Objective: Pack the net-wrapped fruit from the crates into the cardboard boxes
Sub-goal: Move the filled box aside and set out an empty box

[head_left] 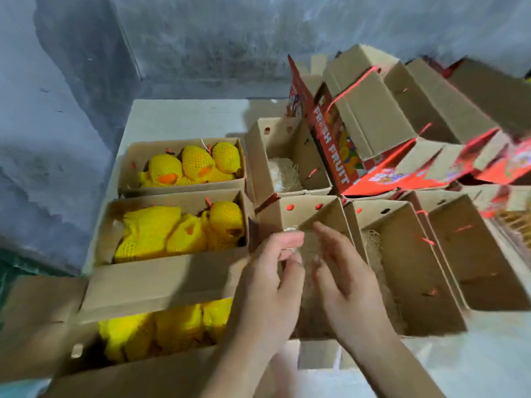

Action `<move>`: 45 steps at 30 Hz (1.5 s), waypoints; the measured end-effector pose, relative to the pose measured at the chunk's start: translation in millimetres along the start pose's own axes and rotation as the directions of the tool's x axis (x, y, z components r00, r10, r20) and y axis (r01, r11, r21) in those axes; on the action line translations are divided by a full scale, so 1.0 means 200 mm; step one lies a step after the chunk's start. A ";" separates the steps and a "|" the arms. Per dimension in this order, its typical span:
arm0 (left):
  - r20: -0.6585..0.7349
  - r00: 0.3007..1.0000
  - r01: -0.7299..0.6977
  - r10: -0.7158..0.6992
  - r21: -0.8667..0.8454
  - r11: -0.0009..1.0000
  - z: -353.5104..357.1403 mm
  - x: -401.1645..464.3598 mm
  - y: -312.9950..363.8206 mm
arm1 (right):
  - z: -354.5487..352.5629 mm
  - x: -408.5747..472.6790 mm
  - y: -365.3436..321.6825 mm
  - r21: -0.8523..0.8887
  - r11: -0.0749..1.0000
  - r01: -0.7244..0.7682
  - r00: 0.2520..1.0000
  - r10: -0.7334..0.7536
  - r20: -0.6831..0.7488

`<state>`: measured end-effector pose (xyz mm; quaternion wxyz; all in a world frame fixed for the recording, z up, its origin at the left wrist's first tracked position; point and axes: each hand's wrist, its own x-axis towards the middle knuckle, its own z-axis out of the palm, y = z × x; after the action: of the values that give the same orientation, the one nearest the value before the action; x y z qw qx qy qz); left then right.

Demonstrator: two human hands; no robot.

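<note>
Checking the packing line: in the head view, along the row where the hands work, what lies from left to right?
Box of yellow net-wrapped fruit → box under the hands, left hand then right hand → box with straw padding → empty box.

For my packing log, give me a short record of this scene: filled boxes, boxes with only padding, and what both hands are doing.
filled boxes: three on the left hold yellow net-wrapped fruit
padding only: far box; straw padding inside
left hand: pinching straw over middle box
right hand: open, fingers relaxed
stack: folded red boxes
</note>
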<state>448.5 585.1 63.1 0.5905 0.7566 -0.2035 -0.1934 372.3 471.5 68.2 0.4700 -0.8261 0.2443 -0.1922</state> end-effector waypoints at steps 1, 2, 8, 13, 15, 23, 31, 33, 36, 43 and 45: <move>0.015 1.000 -0.006 0.006 -0.033 0.999 0.13 -0.06 0.04 | -0.09 -0.02 0.01 0.009 1.000 0.015 1.000 -0.015 -0.005; 0.027 1.000 -0.014 0.015 -0.050 0.999 0.25 -0.10 0.08 | -0.18 -0.04 0.03 0.011 1.000 0.019 1.000 -0.019 -0.018; 0.174 0.985 0.011 0.011 -0.125 0.992 0.91 -0.25 0.26 | -0.82 -0.28 0.39 0.027 0.998 -0.051 0.997 0.053 -0.053; 0.149 0.988 0.052 -0.035 -0.112 0.992 1.49 -0.41 0.30 | -1.47 -0.44 0.88 -0.126 0.988 -0.085 0.989 0.068 -0.133; 0.175 0.982 0.085 -0.071 -0.075 0.994 1.68 -0.47 0.30 | -1.66 -0.46 1.05 -0.256 0.959 -0.121 0.989 0.095 -0.113; 0.121 0.966 0.225 -0.229 0.049 0.973 2.03 -0.39 0.23 | -1.66 -0.30 1.32 -0.444 0.890 0.102 0.893 0.115 0.436; 0.088 0.987 0.125 -0.131 0.069 0.990 2.06 -0.21 0.21 | -2.04 -0.24 1.64 -0.373 0.900 -0.226 0.974 0.219 -0.063; 0.043 0.991 0.120 -0.125 0.094 0.988 2.10 -0.18 0.22 | -2.22 -0.24 1.71 -0.332 0.922 -0.197 0.980 0.192 -0.047; -0.039 0.995 0.100 -0.096 0.124 0.987 2.19 -0.13 0.22 | -2.38 -0.19 1.81 -0.345 0.923 -0.171 0.985 0.151 -0.084; -0.151 0.973 0.205 -0.175 0.214 0.955 2.46 0.12 0.15 | -2.61 0.09 1.96 -0.310 0.915 -0.259 0.964 0.264 -0.026; -0.183 0.943 0.314 -0.277 0.220 0.923 2.52 0.11 0.14 | -2.66 0.18 1.98 -0.322 0.921 -0.218 0.955 0.270 0.125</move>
<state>195.4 156.5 -25.1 0.4694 0.8583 -0.0646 -0.1968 22.1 -86.4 -16.4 0.3763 -0.8647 0.3319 -0.0222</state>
